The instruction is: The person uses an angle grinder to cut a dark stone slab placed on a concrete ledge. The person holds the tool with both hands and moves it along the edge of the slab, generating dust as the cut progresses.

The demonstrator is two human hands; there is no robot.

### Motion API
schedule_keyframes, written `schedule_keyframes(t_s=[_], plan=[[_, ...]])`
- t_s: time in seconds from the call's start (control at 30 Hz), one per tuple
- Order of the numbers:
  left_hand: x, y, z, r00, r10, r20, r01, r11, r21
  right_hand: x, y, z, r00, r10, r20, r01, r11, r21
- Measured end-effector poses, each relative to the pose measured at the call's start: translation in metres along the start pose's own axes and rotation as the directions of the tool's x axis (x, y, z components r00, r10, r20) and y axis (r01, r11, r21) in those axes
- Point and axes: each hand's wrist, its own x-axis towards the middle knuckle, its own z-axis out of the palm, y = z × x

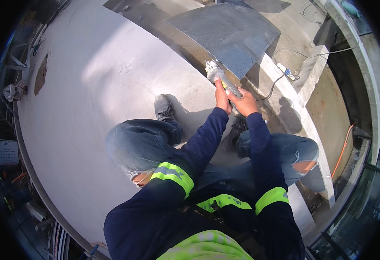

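Both my hands hold a dusty angle grinder (217, 73), its head pointing away from me at the near edge of a dark grey slab (229, 32). My left hand (222, 96) is closed on its left side, thumb laid along the body. Around the rear of the body wraps my right hand (244, 103). The grinder's head is beside the slab's edge; whether its disc touches cannot be made out. The slab rests raised over a gap, its near corner casting shadow. A dark cord runs from behind my right hand toward a plug connection (287, 72).
A pale, smooth surface (68, 130) spreads to my left, where one shoe (164, 107) stands. Concrete ledges (311, 78) and a curved wall (367, 73) lie to the right. An orange hose (343, 149) runs down there. Materials lie below the left edge.
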Motion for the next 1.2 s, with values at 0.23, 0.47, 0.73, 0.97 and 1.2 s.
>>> schedule_keyframes(t_s=[0.23, 0.47, 0.73, 0.97, 1.2], plan=[[0.033, 0.036, 0.002, 1.0, -0.009, 0.007, 0.01, 0.999, -0.035, 0.031, -0.04, 0.013, 1.0, 0.007, -0.028, -0.006, 1.0, 0.011], [0.07, 0.071, -0.001, 0.999, 0.015, -0.034, -0.017, 0.999, -0.048, 0.068, -0.076, 0.031, 0.998, -0.023, 0.054, 0.017, 0.993, 0.115], [0.1, 0.121, 0.004, 0.994, 0.089, -0.062, -0.093, 0.993, -0.068, 0.117, -0.1, 0.066, 0.998, -0.056, -0.019, 0.059, 0.988, 0.145], [0.139, 0.169, -0.003, 0.997, 0.062, -0.052, -0.066, 0.995, -0.081, 0.147, -0.144, 0.082, 0.997, -0.069, 0.035, 0.062, 0.984, 0.166], [0.173, 0.215, -0.013, 0.992, 0.126, -0.031, -0.126, 0.992, -0.014, 0.175, -0.186, 0.11, 0.995, -0.101, 0.009, 0.097, 0.972, 0.213]])
